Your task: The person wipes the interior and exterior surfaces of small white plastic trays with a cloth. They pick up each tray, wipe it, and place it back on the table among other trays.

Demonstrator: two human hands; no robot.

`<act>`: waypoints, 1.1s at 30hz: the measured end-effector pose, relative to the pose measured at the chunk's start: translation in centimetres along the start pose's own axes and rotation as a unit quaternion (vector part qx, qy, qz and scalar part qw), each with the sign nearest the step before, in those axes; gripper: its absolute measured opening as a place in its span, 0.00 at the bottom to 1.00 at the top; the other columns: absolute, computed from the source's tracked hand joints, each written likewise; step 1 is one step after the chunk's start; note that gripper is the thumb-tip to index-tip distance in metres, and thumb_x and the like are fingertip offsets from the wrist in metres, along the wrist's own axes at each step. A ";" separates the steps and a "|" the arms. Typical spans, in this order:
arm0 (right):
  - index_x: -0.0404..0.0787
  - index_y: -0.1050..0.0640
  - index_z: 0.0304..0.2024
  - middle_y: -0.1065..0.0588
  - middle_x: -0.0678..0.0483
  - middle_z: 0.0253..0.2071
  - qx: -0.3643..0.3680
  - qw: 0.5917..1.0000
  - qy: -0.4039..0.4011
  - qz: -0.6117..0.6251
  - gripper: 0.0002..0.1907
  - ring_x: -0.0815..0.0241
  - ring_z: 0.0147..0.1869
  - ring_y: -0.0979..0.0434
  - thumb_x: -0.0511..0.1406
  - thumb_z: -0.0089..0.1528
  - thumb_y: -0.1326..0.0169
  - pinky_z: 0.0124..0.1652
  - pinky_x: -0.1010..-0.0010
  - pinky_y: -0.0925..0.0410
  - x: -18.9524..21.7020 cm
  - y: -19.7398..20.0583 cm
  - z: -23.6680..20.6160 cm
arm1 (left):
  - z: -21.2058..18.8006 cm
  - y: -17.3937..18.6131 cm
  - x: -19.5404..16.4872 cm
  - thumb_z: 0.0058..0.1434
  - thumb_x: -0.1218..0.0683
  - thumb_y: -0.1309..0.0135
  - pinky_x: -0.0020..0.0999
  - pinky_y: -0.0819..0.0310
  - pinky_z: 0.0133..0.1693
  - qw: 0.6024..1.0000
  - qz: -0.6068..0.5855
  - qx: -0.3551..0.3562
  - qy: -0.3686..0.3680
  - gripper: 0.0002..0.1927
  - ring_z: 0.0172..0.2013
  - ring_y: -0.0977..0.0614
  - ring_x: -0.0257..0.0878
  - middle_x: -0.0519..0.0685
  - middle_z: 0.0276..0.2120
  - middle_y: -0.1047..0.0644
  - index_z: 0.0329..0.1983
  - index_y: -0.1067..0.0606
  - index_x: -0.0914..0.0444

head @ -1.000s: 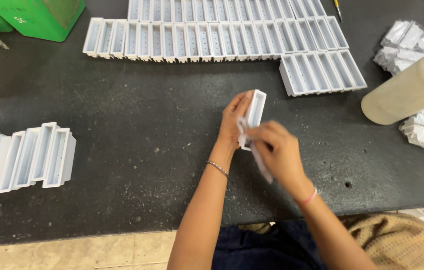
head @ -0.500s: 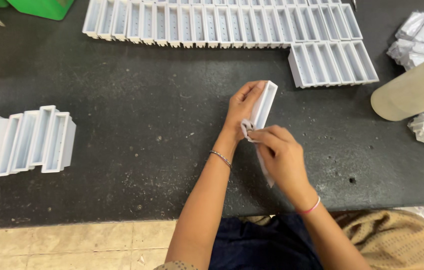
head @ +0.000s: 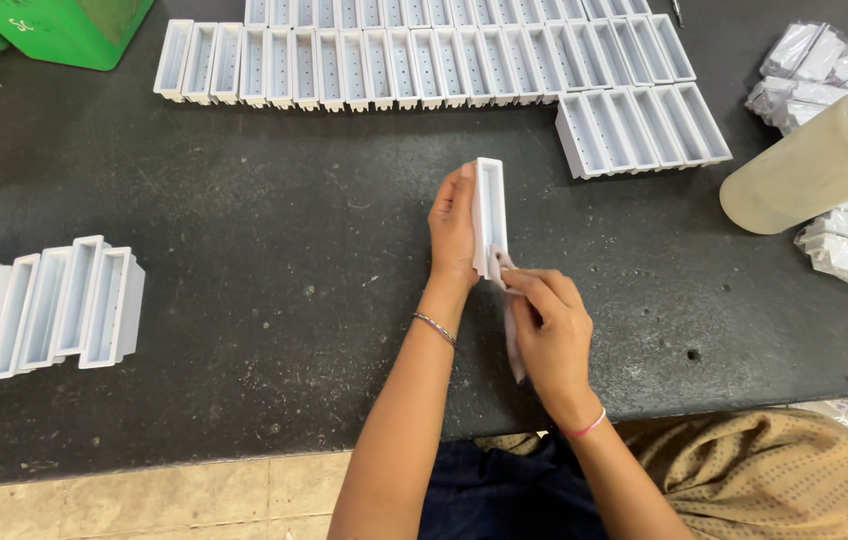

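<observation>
My left hand (head: 454,230) grips a narrow white plastic tray (head: 490,212) by its left side, holding it upright on the black table (head: 274,260). My right hand (head: 549,325) pinches a small white cloth strip (head: 512,330) and presses it against the tray's near end. The rest of the strip hangs down under my right palm.
Long rows of the same white trays (head: 424,50) lie along the far side, with a shorter group (head: 639,125) to the right. Another stack (head: 39,305) leans at the left. A beige bottle (head: 814,165) and wrapped white packets (head: 844,70) sit right. A green bin (head: 64,25) stands far left.
The tray has been turned more upright and straight in my left hand. My right hand with the cloth has slid to the tray's near end.
</observation>
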State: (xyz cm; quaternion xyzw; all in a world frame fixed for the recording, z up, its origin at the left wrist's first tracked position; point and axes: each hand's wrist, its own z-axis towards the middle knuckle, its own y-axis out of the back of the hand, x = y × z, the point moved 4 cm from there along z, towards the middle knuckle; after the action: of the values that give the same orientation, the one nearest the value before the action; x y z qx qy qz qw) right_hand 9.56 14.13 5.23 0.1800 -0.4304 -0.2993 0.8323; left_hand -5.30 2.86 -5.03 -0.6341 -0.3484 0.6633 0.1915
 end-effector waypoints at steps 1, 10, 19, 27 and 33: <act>0.38 0.18 0.45 0.21 0.51 0.45 -0.007 1.000 0.008 -0.004 0.12 0.53 0.49 0.20 0.24 0.60 0.43 0.47 0.67 0.28 -0.2 0.0 0.0 | 0.0 0.1 0.0 0.71 0.43 0.47 0.22 0.29 0.30 1.000 -0.010 -0.003 0.001 0.15 0.29 0.25 0.25 0.39 0.31 0.24 0.45 0.22 0.59; 0.37 0.18 0.47 0.21 0.52 0.44 -0.032 0.994 -0.091 0.048 0.11 0.64 0.41 0.21 0.24 0.63 0.44 0.41 0.75 0.30 -3.6 1.1 1.9 | 0.2 -0.3 -0.5 0.69 0.41 0.47 0.21 0.30 0.26 0.994 -0.066 0.034 0.074 0.15 0.25 0.26 0.24 0.37 0.27 0.26 0.45 0.22 0.56; 0.38 0.18 0.49 0.21 0.51 0.46 -0.017 0.997 -0.060 0.040 0.13 0.62 0.39 0.21 0.24 0.62 0.44 0.39 0.73 0.29 -1.5 1.1 2.0 | 0.4 -0.8 -0.6 0.69 0.41 0.46 0.21 0.30 0.25 0.995 -0.018 0.047 0.082 0.16 0.24 0.26 0.24 0.37 0.27 0.25 0.44 0.21 0.57; 0.39 0.17 0.45 0.21 0.49 0.46 0.015 0.999 0.019 0.028 0.12 0.55 0.44 0.18 0.25 0.60 0.41 0.43 0.69 0.27 -1.4 -0.9 5.7 | 0.2 -0.9 -0.6 0.69 0.43 0.45 0.25 0.26 0.27 0.993 -0.021 0.080 0.085 0.17 0.26 0.22 0.28 0.42 0.29 0.22 0.48 0.21 0.60; 0.38 0.16 0.45 0.22 0.49 0.42 0.004 0.998 -0.031 0.063 0.09 0.57 0.39 0.19 0.27 0.62 0.39 0.40 0.70 0.28 -2.2 -1.5 9.3 | -0.2 -0.9 -1.0 0.70 0.45 0.45 0.26 0.21 0.34 0.990 -0.057 0.083 0.103 0.16 0.32 0.18 0.30 0.45 0.35 0.19 0.50 0.22 0.61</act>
State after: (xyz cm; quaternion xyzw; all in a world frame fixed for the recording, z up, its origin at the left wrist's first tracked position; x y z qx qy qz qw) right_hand 0.42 14.11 8.28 0.1463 -0.4675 -0.2505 0.8351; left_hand -5.12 2.82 -3.73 -0.6599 -0.3058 0.6093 0.3160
